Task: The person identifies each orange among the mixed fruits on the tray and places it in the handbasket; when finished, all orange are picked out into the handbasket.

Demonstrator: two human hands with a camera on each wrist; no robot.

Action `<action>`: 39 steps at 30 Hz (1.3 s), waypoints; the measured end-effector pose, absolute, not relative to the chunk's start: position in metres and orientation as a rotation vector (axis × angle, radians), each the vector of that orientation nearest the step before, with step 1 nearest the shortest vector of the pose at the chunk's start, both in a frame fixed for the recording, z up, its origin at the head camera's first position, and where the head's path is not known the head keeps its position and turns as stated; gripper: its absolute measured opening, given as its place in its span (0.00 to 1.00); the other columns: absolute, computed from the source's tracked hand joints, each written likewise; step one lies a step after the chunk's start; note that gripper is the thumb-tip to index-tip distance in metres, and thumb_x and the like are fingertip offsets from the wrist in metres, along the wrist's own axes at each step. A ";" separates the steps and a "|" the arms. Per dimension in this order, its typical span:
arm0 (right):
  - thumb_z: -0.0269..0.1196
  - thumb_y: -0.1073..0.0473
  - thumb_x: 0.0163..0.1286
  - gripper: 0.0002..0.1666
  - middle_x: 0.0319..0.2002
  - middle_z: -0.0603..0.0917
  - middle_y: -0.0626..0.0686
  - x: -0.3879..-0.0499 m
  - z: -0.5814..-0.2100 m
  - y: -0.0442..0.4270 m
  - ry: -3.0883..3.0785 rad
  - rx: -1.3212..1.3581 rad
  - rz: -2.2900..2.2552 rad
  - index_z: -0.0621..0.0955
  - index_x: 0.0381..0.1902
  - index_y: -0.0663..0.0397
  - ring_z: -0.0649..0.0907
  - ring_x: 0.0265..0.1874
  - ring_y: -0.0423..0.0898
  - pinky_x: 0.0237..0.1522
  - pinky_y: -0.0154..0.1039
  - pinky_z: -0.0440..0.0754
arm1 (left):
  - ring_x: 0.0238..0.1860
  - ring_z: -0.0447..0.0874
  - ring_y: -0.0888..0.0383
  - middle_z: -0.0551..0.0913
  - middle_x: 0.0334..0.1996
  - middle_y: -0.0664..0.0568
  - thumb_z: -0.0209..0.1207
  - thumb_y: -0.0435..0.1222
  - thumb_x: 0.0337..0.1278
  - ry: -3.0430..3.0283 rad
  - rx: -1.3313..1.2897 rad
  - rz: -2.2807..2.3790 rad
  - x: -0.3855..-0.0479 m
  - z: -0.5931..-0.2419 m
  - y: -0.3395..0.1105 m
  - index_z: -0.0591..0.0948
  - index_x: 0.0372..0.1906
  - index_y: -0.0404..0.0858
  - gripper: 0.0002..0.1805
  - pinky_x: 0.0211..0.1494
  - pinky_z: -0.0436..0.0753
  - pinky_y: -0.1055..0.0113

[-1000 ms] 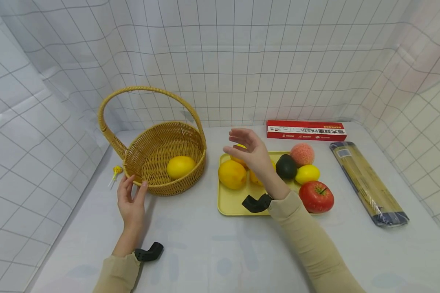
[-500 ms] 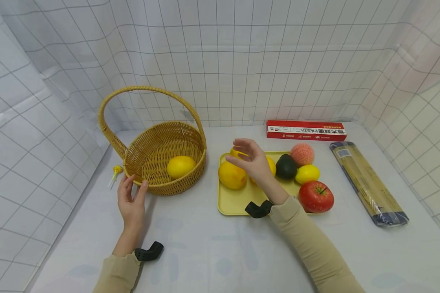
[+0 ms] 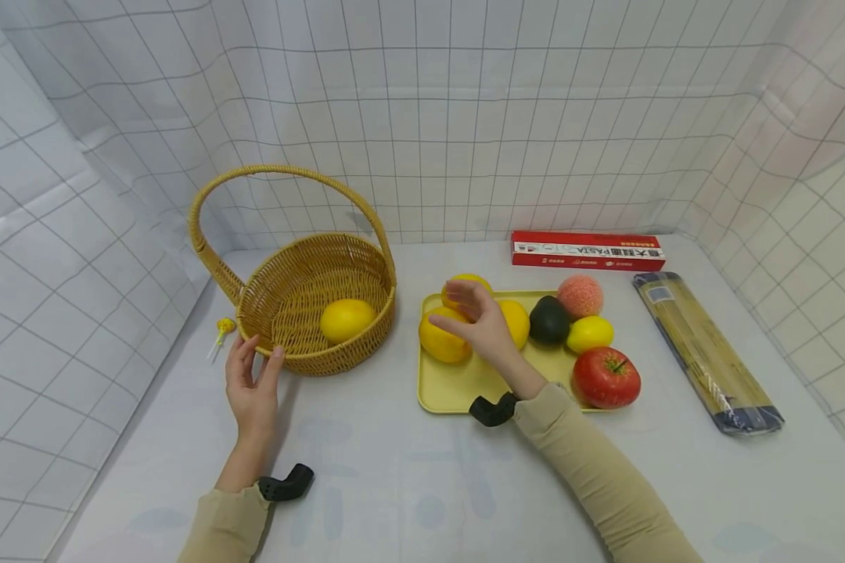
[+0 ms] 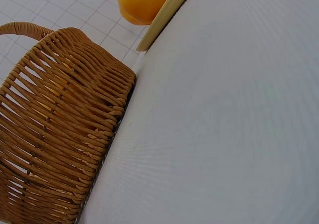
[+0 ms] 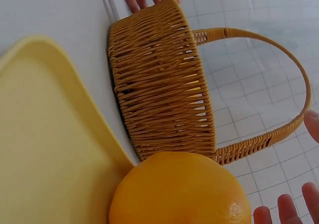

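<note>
My left hand rests its fingertips and thumb against the near left side of a wicker basket with a tall handle. A smooth yellow fruit lies inside the basket. My right hand is over the left part of a yellow tray, thumb and fingers spread apart with nothing between them. Just beneath it sits a large orange-yellow fruit, also close up in the right wrist view. Two more yellow fruits, one behind and one to the right, are partly hidden by this hand.
The tray also bears a dark green avocado, a pink bumpy ball, a lemon and a red apple. Behind stands a red pasta box; a noodle pack lies right. A yellow lollipop lies left of the basket.
My right hand has come down toward the fruits at the tray's left, uncovering more of the yellow fruits. The left hand and the basket have stayed put.
</note>
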State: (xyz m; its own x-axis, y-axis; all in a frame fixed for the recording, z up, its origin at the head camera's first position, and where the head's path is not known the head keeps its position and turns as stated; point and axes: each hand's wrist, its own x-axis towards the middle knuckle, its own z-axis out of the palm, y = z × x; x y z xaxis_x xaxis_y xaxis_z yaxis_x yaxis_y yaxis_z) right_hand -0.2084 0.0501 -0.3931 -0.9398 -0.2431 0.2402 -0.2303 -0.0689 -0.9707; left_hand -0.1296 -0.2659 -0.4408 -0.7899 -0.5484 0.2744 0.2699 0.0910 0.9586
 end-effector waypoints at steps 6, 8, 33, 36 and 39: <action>0.68 0.68 0.56 0.35 0.59 0.70 0.66 -0.204 -0.389 0.049 2.138 -0.527 -2.208 0.67 0.60 0.70 0.69 0.61 0.61 0.67 0.48 0.63 | 0.68 0.58 0.52 0.56 0.69 0.54 0.62 0.34 0.57 -1.779 0.279 -1.760 -0.130 -0.441 -0.266 0.69 0.58 0.29 0.25 0.63 0.68 0.74; 0.67 0.70 0.57 0.36 0.60 0.69 0.69 -0.200 -0.383 0.049 2.134 -0.526 -2.204 0.65 0.60 0.73 0.68 0.61 0.63 0.67 0.50 0.62 | 0.68 0.58 0.52 0.56 0.69 0.54 0.62 0.34 0.57 -1.778 0.279 -1.760 -0.130 -0.441 -0.266 0.69 0.58 0.28 0.25 0.63 0.68 0.74; 0.72 0.57 0.54 0.37 0.60 0.72 0.57 -0.204 -0.406 0.043 2.362 -0.414 -1.925 0.69 0.60 0.57 0.69 0.60 0.49 0.66 0.43 0.64 | 0.69 0.56 0.50 0.54 0.70 0.48 0.59 0.31 0.59 -1.792 0.291 -1.790 -0.122 -0.423 -0.258 0.67 0.58 0.25 0.25 0.64 0.67 0.73; 0.72 0.58 0.53 0.37 0.59 0.73 0.57 -0.204 -0.406 0.042 2.372 -0.410 -1.901 0.70 0.60 0.57 0.69 0.59 0.50 0.65 0.43 0.65 | 0.68 0.56 0.51 0.54 0.70 0.50 0.60 0.31 0.58 -1.778 0.281 -1.797 -0.127 -0.433 -0.263 0.67 0.58 0.25 0.25 0.64 0.67 0.73; 0.73 0.59 0.52 0.38 0.58 0.73 0.56 -0.204 -0.409 0.041 2.395 -0.401 -1.877 0.70 0.59 0.56 0.70 0.59 0.50 0.65 0.43 0.65 | 0.68 0.57 0.52 0.55 0.69 0.52 0.61 0.31 0.58 -1.764 0.273 -1.794 -0.130 -0.440 -0.267 0.68 0.58 0.26 0.26 0.64 0.67 0.73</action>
